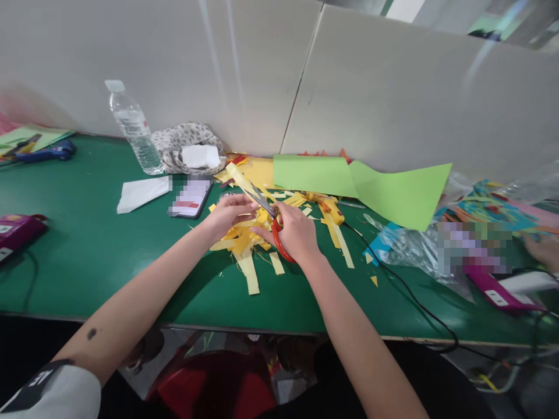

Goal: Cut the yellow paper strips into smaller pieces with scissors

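My right hand (299, 233) is wrapped round scissors (278, 235) with red handles, their metal blades pointing up and left. Beside the blades, my left hand (231, 216) has its fingers drawn together at a pale yellow paper strip (238, 176) that sticks up past the fingertips. The exact grip on the strip is partly hidden. Beneath both hands lies a loose heap of cut yellow paper strips (247, 247), some with thin shreds. A yellow glue gun (332, 210) rests just right of my right hand, its black cable trailing over the table edge.
Green paper sheets (314, 174) lie behind the heap, against the grey partition (174, 64). Left of it are a phone (194, 195), a folded tissue (142, 194), a patterned pouch (190, 134) and a water bottle (137, 131). Clear plastic (414, 250) and another person's hand (541, 250) are at right.
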Action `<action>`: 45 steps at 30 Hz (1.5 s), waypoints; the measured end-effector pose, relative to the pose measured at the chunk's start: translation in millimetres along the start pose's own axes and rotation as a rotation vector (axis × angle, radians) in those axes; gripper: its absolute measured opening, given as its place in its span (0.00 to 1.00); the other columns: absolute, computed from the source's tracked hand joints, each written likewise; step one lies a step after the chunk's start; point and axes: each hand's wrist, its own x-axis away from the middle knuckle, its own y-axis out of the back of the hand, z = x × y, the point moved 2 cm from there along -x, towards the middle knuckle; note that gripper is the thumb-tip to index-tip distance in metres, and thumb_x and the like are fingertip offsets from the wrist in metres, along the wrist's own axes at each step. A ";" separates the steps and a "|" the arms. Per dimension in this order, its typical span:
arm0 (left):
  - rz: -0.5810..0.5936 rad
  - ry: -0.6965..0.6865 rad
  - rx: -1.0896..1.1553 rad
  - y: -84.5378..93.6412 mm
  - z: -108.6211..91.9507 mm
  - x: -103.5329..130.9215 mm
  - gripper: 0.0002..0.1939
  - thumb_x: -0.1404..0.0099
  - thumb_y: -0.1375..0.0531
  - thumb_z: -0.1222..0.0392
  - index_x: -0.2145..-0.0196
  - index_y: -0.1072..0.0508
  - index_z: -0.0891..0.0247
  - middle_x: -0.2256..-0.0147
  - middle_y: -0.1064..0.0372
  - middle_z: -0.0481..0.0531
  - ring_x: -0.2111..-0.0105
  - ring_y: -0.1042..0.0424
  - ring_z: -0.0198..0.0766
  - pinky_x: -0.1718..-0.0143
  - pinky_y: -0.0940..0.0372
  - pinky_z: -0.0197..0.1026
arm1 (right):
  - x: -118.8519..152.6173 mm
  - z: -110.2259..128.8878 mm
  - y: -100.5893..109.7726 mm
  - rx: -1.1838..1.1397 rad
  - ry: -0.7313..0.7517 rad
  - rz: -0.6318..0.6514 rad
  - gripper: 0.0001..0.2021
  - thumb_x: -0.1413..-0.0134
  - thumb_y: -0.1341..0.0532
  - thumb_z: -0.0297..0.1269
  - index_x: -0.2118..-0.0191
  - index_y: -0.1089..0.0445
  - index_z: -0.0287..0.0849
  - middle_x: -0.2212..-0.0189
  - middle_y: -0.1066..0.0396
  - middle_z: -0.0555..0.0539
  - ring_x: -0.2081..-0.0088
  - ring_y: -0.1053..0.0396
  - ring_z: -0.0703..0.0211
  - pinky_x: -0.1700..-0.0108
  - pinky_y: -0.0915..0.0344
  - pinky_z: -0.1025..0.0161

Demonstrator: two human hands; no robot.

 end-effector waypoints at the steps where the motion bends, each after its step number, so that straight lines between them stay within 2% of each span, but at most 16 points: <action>1: 0.003 0.002 -0.001 0.0 0.1 -0.1 0.10 0.55 0.31 0.59 0.76 0.26 0.64 0.73 0.30 0.48 0.72 0.30 0.32 0.58 0.35 0.42 | 0.0 0.0 0.0 -0.002 0.000 -0.003 0.22 0.46 0.48 0.56 0.58 0.36 0.42 0.68 0.29 0.45 0.64 0.33 0.54 0.69 0.45 0.64; 14: 0.024 0.019 -0.012 0.0 -0.5 0.0 0.10 0.54 0.31 0.58 0.74 0.24 0.64 0.72 0.29 0.49 0.72 0.31 0.32 0.58 0.35 0.42 | 0.3 -3.4 -0.6 0.014 0.013 -0.024 0.29 0.54 0.46 0.64 0.61 0.35 0.42 0.74 0.29 0.46 0.69 0.32 0.54 0.70 0.47 0.65; 23: -0.017 0.039 0.000 0.7 0.9 -1.0 0.11 0.55 0.30 0.59 0.74 0.24 0.66 0.73 0.31 0.49 0.73 0.31 0.32 0.59 0.35 0.41 | 0.1 -4.9 2.0 0.017 0.032 -0.039 0.28 0.53 0.47 0.64 0.64 0.33 0.41 0.78 0.31 0.47 0.74 0.33 0.58 0.71 0.48 0.66; 31: 0.039 0.047 -0.027 1.0 5.5 -2.0 0.12 0.53 0.31 0.59 0.70 0.24 0.67 0.72 0.30 0.49 0.71 0.30 0.31 0.58 0.36 0.40 | -0.7 -5.1 1.5 -0.002 0.030 -0.031 0.27 0.55 0.44 0.63 0.64 0.32 0.41 0.80 0.31 0.48 0.75 0.33 0.58 0.72 0.48 0.66; 36: 0.069 0.050 -0.017 -0.4 6.3 -2.2 0.10 0.53 0.31 0.60 0.73 0.25 0.67 0.74 0.32 0.47 0.73 0.31 0.30 0.60 0.35 0.39 | -0.4 -4.0 -0.7 -0.035 -0.044 -0.040 0.25 0.52 0.45 0.60 0.60 0.34 0.42 0.76 0.30 0.47 0.72 0.32 0.55 0.71 0.45 0.65; 41: 0.056 0.044 -0.029 -0.5 3.7 -1.5 0.11 0.53 0.31 0.59 0.72 0.25 0.66 0.74 0.32 0.47 0.73 0.32 0.30 0.61 0.36 0.38 | -0.9 -3.7 -2.6 -0.065 0.009 -0.066 0.25 0.46 0.48 0.55 0.51 0.39 0.40 0.60 0.30 0.40 0.59 0.33 0.50 0.62 0.40 0.60; 45: 0.066 0.042 -0.039 -1.7 2.6 0.0 0.10 0.54 0.31 0.59 0.74 0.26 0.66 0.73 0.32 0.47 0.73 0.32 0.30 0.61 0.36 0.38 | -0.9 -3.8 -4.4 -0.033 0.023 -0.017 0.25 0.46 0.47 0.54 0.51 0.39 0.40 0.61 0.30 0.41 0.60 0.34 0.50 0.61 0.40 0.59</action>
